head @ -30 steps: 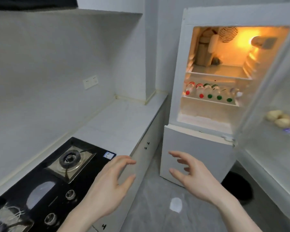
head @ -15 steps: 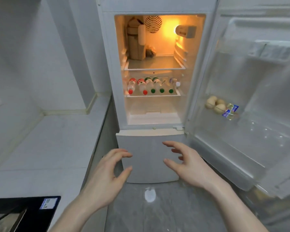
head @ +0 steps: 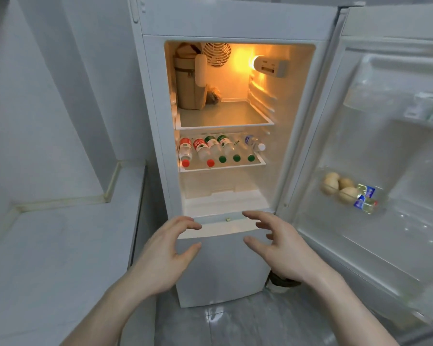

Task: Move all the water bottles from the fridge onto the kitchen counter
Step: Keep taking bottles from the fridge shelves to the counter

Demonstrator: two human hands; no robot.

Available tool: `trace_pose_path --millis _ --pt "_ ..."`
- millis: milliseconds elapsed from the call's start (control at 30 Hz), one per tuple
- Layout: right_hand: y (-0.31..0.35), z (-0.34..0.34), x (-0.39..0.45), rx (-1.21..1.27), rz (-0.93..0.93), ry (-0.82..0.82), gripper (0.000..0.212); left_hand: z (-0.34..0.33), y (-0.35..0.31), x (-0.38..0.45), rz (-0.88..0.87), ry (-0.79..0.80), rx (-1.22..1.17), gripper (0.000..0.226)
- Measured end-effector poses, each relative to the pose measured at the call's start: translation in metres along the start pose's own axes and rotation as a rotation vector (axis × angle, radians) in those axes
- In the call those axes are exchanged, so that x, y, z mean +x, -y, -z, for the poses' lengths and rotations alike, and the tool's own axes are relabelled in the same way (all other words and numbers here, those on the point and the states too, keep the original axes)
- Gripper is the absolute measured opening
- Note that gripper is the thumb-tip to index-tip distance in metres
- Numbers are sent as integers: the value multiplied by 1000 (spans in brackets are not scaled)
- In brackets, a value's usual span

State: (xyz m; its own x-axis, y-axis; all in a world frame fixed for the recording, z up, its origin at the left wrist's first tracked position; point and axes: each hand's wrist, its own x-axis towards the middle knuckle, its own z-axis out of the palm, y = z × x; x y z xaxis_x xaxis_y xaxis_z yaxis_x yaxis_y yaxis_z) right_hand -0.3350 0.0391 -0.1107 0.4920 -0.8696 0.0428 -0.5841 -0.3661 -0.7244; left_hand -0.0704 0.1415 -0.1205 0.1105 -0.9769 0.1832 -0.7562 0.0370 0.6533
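Bottles [head: 218, 149] on fridge shelf [head: 223, 167]; hands apart below.

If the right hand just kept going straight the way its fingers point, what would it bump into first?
Probably the top edge of the closed lower door: the right hand points forward and slightly left, below the bottles on their shelf. Depth is hard to judge from one view.

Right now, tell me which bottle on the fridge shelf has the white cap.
The rightmost bottle, with the blue label, angled toward the right wall. The other five beside it have red or green caps facing the front.
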Motion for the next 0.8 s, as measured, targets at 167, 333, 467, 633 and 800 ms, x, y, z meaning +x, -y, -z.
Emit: trace_pose_path --millis 167,333,467,633,800 --pt "-4 3 31 3 -29 -31 51 1 13 52 -20 63 27 30" --pt "-18 4 81 20 -42 -39 49 -4 30 106 10 90 38 34" --pt "-27 1 131 31 -29 9 49 -10 41 148 95 96 71 39" --pt "-39 1 200 27 -12 71 51 -23 55 214 222 103 62 47" --pt "-49 2 275 -1 -6 132 54 -42 80 293 387 78 85 62"
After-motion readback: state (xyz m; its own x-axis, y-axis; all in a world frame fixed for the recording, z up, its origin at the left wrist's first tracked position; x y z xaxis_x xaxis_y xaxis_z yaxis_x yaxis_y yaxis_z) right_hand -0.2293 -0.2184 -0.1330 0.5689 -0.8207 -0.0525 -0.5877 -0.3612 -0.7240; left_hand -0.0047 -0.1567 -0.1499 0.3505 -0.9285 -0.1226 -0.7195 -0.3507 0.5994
